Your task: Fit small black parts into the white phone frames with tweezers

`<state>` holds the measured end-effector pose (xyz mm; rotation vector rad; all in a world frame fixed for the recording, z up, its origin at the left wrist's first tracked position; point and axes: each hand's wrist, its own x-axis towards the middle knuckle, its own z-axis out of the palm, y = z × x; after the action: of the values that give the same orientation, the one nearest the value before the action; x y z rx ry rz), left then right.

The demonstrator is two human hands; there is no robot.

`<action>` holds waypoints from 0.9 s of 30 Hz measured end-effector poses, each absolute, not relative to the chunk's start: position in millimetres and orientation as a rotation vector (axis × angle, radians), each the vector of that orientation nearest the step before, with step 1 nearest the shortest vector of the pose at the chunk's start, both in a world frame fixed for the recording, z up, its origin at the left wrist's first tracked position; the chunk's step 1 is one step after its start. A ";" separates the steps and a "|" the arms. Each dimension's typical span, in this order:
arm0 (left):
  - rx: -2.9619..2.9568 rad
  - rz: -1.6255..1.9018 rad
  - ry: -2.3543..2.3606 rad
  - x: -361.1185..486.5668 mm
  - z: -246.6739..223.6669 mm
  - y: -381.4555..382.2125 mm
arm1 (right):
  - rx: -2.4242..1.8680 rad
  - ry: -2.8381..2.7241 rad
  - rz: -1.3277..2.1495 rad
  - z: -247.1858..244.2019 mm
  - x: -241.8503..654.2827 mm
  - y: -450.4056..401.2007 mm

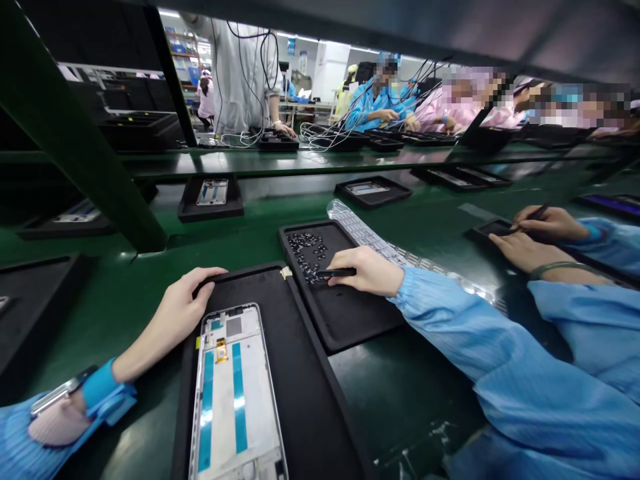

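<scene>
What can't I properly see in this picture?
All in the head view:
- Tip of the black tool in the right hand: too small, dark against the dark small parts.
- Exact shape of those small parts: too small, and heaped together.
- Lower end of the phone-like frame: cut off by the bottom edge.
- Most of the item in the far-left tray: cut off by the left edge.

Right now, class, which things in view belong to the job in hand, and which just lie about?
Seemingly in the job:
black tool, in the right hand
small black parts
parts tray
large tray, under the left hand
phone frame

Seemingly lying about:
patterned strip
tray beyond the left hand
</scene>
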<state>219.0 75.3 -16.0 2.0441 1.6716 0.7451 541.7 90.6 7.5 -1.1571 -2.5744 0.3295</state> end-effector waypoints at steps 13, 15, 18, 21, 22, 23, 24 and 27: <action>2.185 1.060 1.606 226.4 -2.1 60.1 | -1.158 -2.195 0.747 15.9 520.9 95.4; 2.097 1.017 1.446 235.9 11.8 49.1 | -1.034 -2.212 0.933 20.7 498.3 95.3; 1.790 0.777 1.159 244.9 24.2 35.5 | -0.761 -2.241 1.118 29.0 460.0 89.3; 1.431 0.671 0.968 242.3 23.6 28.9 | -0.519 -2.179 1.200 35.2 432.9 80.0; 1.342 0.672 0.927 239.8 21.9 28.0 | -0.466 -2.160 1.195 36.3 427.9 77.5; 1.275 0.678 0.895 237.0 20.3 27.4 | -0.423 -2.151 1.171 37.0 424.7 75.6; 1.226 0.683 0.871 234.5 19.1 26.9 | -0.389 -2.151 1.133 37.2 423.0 74.4; 1.166 0.685 0.844 230.5 18.6 25.7 | -0.321 -2.157 1.004 36.4 422.2 72.7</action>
<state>230.5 25.7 18.6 1.1656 0.8441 0.6851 422.2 72.7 36.4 -0.3213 -2.1572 1.0039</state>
